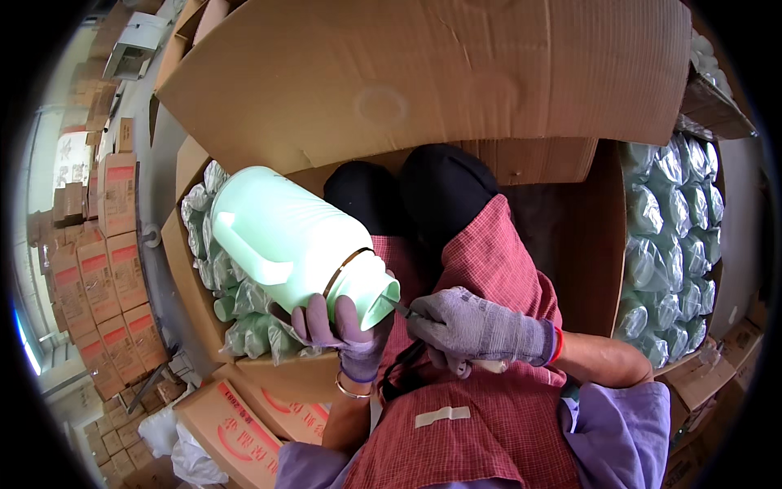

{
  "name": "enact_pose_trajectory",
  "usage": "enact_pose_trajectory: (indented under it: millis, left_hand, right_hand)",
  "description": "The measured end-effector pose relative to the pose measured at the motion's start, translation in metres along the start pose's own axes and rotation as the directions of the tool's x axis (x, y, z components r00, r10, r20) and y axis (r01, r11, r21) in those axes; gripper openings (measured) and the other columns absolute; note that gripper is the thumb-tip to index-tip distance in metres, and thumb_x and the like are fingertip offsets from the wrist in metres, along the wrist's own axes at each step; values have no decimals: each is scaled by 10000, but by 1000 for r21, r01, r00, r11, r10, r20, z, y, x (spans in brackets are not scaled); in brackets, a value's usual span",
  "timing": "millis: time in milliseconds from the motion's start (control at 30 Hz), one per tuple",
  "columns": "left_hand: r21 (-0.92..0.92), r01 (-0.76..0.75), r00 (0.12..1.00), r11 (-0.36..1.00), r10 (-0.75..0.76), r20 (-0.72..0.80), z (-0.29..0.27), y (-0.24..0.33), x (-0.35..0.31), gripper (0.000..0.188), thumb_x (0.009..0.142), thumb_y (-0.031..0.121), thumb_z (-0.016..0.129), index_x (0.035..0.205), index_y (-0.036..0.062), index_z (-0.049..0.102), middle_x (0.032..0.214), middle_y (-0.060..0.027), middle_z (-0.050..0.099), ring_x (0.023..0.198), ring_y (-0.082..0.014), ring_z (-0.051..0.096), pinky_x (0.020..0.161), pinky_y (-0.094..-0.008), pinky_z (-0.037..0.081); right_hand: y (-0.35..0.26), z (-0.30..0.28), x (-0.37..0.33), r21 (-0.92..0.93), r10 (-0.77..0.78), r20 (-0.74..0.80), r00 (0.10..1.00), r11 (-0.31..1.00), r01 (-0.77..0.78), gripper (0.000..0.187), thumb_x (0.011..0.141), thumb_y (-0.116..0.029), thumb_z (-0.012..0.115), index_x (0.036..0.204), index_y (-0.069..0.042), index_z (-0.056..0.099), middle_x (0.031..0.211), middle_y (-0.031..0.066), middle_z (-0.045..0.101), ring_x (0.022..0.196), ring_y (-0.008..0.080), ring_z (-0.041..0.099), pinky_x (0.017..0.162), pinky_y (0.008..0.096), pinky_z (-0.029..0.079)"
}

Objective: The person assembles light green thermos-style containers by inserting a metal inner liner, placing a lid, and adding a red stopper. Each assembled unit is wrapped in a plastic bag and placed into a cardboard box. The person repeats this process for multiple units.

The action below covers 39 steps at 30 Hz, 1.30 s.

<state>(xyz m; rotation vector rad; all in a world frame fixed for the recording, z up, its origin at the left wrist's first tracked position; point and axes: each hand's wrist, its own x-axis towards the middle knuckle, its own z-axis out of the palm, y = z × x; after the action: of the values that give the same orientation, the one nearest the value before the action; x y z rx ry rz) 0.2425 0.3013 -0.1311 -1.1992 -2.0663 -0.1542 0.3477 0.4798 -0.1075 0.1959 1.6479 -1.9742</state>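
Note:
A mint-green thermos flask [289,228] with a side handle lies tilted over my lap, its open mouth toward my right hand. My left hand [346,330], in a grey-purple knitted glove, is closed under its neck and supports it. My right hand [481,326], gloved alike, is closed around a small tool with a thin dark blade [397,306]. The blade's tip is at the rim of the flask's mouth; whether it touches is hard to tell. A pale end, seemingly of the tool's handle, shows below my right fingers. The rest of the handle is hidden.
Left of my knees, an open carton [191,244] holds plastic-wrapped green pieces. On the right stand several rows of wrapped green flasks [668,244]. A large cardboard flap [423,81] spans the area ahead. Stacked cartons [114,269] fill the far left; printed boxes [236,424] lie near my left elbow.

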Motion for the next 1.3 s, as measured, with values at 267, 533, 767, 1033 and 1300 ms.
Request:
enact_pose_trajectory:
  millis: [267, 533, 767, 1033, 1300]
  left_hand:
    - [35, 57, 983, 998, -50, -178, 18, -4, -3, 753, 767, 392, 822, 1284, 45, 400, 1298, -190, 433, 1215, -419, 434, 1011, -584, 402]
    - [31, 82, 971, 996, -72, -229, 23, -10, -5, 754, 748, 382, 835, 1278, 41, 420, 1288, -179, 455, 1220, -402, 439, 1030, -566, 385]
    - [18, 110, 975, 994, -105, -194, 21, -9, -10, 788, 734, 354, 847, 1306, 32, 412, 1310, -183, 448, 1238, -409, 429, 1037, -564, 378]
    - [-12, 165, 969, 986, -164, -187, 19, -9, -13, 829, 717, 321, 861, 1338, 21, 402, 1335, -186, 440, 1258, -417, 416, 1046, -562, 370]
    - [-149, 303, 935, 941, -324, -145, 16, -7, -10, 871, 701, 289, 875, 1371, 11, 393, 1360, -190, 432, 1278, -425, 404, 1054, -560, 363]
  right_hand:
    - [4, 15, 13, 219, -161, 110, 981, 966, 134, 319, 1025, -249, 430, 1058, 9, 616, 770, 66, 699, 695, 175, 683, 691, 274, 553]
    - [18, 31, 36, 476, -362, 223, 905, 851, 223, 247, 1000, -198, 482, 1097, 11, 570, 811, 106, 666, 603, 170, 670, 563, 239, 564]
    - [5, 43, 36, 809, -193, 337, 922, 561, -178, 240, 1020, -216, 459, 1113, -9, 538, 698, 85, 604, 495, 147, 598, 425, 259, 508]
    - [2, 71, 39, 923, -279, 385, 880, 145, -357, 318, 1073, -282, 348, 1097, -13, 516, 658, 67, 553, 361, 44, 416, 301, 215, 381]
    - [0, 100, 62, 780, -769, 137, 625, -305, -547, 473, 1076, -393, 261, 1158, 9, 496, 690, 118, 563, 381, 81, 469, 286, 230, 410]
